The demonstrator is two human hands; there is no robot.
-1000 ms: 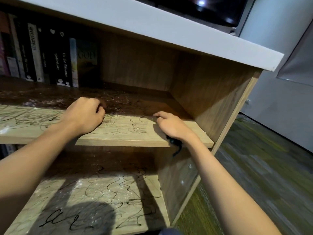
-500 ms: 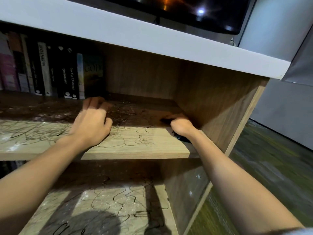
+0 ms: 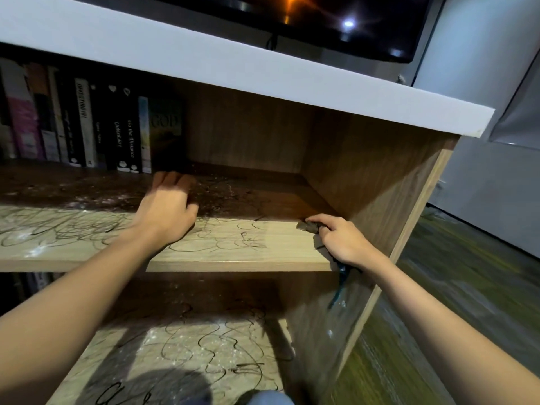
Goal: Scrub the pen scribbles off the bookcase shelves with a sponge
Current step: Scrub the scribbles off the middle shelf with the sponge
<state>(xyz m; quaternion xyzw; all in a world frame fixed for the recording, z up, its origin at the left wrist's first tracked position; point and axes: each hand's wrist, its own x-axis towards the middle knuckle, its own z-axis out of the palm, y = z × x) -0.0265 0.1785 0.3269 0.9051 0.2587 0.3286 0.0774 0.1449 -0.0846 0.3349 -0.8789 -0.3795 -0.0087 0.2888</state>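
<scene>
Right hand point(image 3: 343, 242) gripping a dark sponge point(image 3: 309, 227), pressed on the upper shelf point(image 3: 233, 252) at its right end beside the side panel point(image 3: 380, 176). Left hand point(image 3: 166, 211) rests on the same shelf, fingers extended, near the books point(image 3: 87, 127). Scribbles point(image 3: 228, 244) lie between the hands and on the lower shelf point(image 3: 190, 352).

Rightmost book point(image 3: 166, 133), cover: "GOD"
Black spine point(image 3: 130, 141) two left of it: "the Distance"
Next spine point(image 3: 117, 135) left: "Underbelly", unsure
</scene>
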